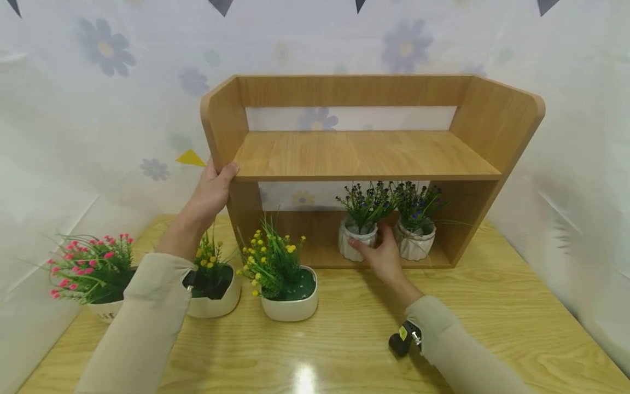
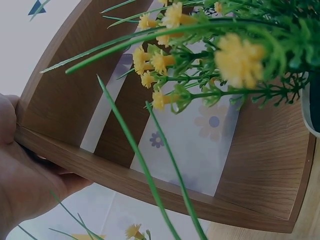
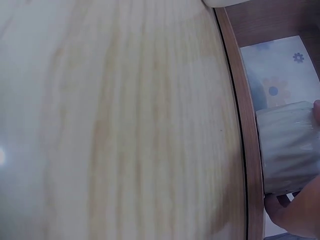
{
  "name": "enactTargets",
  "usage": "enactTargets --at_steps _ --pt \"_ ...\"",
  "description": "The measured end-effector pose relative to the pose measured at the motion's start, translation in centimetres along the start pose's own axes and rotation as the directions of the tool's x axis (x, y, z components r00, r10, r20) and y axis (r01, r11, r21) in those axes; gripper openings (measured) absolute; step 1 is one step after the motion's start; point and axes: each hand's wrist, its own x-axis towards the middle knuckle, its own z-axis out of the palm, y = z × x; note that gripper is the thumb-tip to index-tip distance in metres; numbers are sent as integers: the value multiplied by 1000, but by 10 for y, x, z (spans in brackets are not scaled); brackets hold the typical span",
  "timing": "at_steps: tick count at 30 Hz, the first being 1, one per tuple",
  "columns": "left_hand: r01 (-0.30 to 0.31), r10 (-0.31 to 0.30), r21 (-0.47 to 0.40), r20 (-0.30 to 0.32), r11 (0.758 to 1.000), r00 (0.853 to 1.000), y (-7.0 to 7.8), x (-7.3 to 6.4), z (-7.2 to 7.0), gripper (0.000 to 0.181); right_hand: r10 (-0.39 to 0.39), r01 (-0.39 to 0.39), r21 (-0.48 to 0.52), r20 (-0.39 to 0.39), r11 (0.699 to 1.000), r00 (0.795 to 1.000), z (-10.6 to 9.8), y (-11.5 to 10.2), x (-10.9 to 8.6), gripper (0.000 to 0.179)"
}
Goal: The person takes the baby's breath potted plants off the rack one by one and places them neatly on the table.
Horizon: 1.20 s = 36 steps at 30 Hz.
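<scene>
My left hand (image 1: 206, 192) grips the left side panel of a two-tier wooden shelf (image 1: 364, 153), thumb over the front edge at the upper board. In the left wrist view the panel edge (image 2: 65, 155) lies between thumb and fingers. On the lower tier, my right hand (image 1: 385, 258) holds a white pleated pot (image 1: 346, 246) with dark purple flowers, thumb on its front and fingers round its right side. That pot (image 3: 287, 147) also shows at the right edge of the right wrist view. A matching purple-flowered pot (image 1: 415, 243) stands just right of the hand.
A yellow-flowered pot (image 1: 290, 309) stands before the shelf's left part. Another yellow-flowered pot (image 1: 216, 303) and a pink-flowered pot (image 1: 105, 310) are further left, partly behind my left arm. All stand on a wooden table (image 1: 344, 339), with a flower-patterned sheet (image 1: 147, 109) behind.
</scene>
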Motion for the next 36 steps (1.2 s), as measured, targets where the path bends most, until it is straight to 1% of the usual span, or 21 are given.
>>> enactTargets --at_steps 7,16,24,32,36 --pt "-1 1 -2 2 1000 1000 1 1 1 61 28 -28 14 3 999 1000 -2 -1 3 89" --pt "4 -4 3 6 1000 1000 -2 3 2 61 23 -23 28 18 999 1000 -6 0 3 89" --pt "4 -4 11 11 1000 1000 -2 3 4 63 -2 1 49 34 999 999 -9 1 1 89" --pt "-6 6 8 3 1000 1000 0 3 3 61 -16 15 30 35 999 999 -8 0 -2 77" --pt "-3 3 3 8 1000 1000 0 4 3 62 -18 17 27 36 1000 999 -8 -2 -4 71"
